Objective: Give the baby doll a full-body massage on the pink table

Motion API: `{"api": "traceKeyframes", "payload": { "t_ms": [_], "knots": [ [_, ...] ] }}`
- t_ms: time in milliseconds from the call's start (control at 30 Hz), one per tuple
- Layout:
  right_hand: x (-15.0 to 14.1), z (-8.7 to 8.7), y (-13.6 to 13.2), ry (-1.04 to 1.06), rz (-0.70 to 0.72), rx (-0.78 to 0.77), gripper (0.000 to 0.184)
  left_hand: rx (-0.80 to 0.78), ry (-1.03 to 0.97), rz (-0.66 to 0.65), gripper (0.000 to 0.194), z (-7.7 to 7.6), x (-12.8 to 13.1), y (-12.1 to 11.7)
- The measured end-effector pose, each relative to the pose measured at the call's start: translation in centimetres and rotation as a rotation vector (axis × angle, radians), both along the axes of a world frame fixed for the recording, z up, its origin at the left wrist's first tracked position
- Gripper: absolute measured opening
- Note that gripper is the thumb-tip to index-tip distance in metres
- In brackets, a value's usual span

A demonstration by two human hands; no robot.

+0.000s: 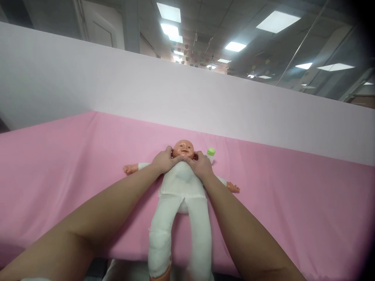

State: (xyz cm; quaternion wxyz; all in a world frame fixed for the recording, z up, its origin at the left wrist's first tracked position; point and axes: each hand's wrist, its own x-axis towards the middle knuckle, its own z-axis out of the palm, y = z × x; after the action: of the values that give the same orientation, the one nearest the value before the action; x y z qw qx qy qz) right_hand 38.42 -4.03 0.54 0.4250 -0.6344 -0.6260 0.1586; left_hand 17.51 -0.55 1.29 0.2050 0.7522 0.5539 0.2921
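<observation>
A baby doll with a hard plastic head and a white cloth body lies on its back, its head at the far end and its legs toward me. My left hand is wrapped around one side of its neck and lower head, the thumb under the chin. On the other side, my right hand holds it the same way, and the two thumbs nearly meet below the chin. The fingertips behind the head are partly hidden. Both doll arms stretch out sideways, past my wrists.
Pink cloth covers the padded surface under the doll. Just beyond my right hand stands a small white bottle with a green cap. A low white wall runs along the back, with glass above it.
</observation>
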Motion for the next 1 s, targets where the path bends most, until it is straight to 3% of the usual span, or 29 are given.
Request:
{"api": "traceKeyframes", "payload": {
  "t_ms": [600, 1000],
  "knots": [
    [0.92, -0.35, 0.57, 0.043, 0.094, 0.057, 0.04, 0.045, 0.027, -0.017, 0.052, -0.27, -0.33, 0.55],
    [0.25, 0.02, 0.25, -0.045, 0.037, 0.014, 0.061, 0.051, 0.021, 0.0, 0.071, -0.26, -0.08, 0.3]
  ]
}}
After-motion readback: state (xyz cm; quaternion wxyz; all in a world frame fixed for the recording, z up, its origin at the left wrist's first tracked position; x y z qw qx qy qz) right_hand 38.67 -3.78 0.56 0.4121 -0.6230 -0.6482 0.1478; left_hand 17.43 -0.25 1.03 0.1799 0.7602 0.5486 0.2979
